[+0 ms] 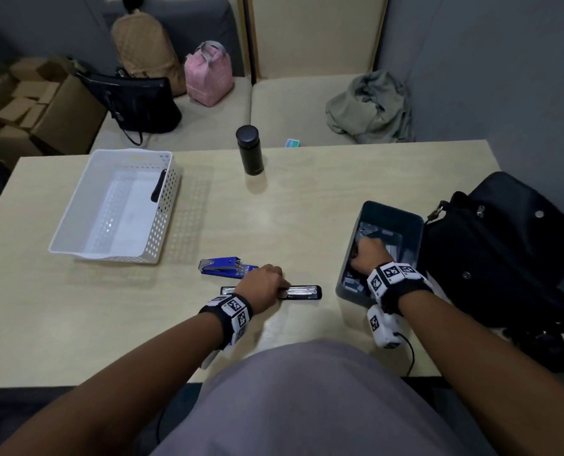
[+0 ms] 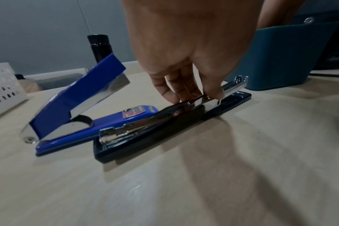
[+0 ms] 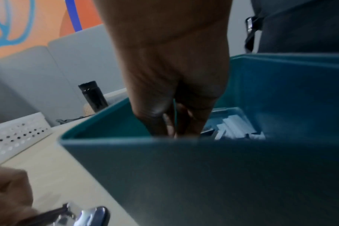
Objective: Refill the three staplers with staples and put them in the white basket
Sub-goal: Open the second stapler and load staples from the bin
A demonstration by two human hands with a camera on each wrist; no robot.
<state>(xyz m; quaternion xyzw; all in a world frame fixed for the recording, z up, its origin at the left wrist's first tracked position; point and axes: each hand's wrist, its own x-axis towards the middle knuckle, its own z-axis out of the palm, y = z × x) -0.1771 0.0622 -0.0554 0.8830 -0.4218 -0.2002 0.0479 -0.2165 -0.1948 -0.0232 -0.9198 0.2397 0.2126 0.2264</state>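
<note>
Left hand (image 2: 186,61) pinches the chrome magazine of the opened black stapler (image 2: 145,133), lower centre on the surface (image 1: 109,324). Right hand (image 1: 368,255) reaches into the teal bin (image 1: 405,222); its grasp cannot be determined. Staple strips (image 3: 232,128) are probably light and brittle: hold them by the sides.

Left hand (image 1: 265,284) on black stapler (image 1: 302,292) (opened flat); right hand (image 1: 369,255) in bin (image 1: 389,213).
</note>
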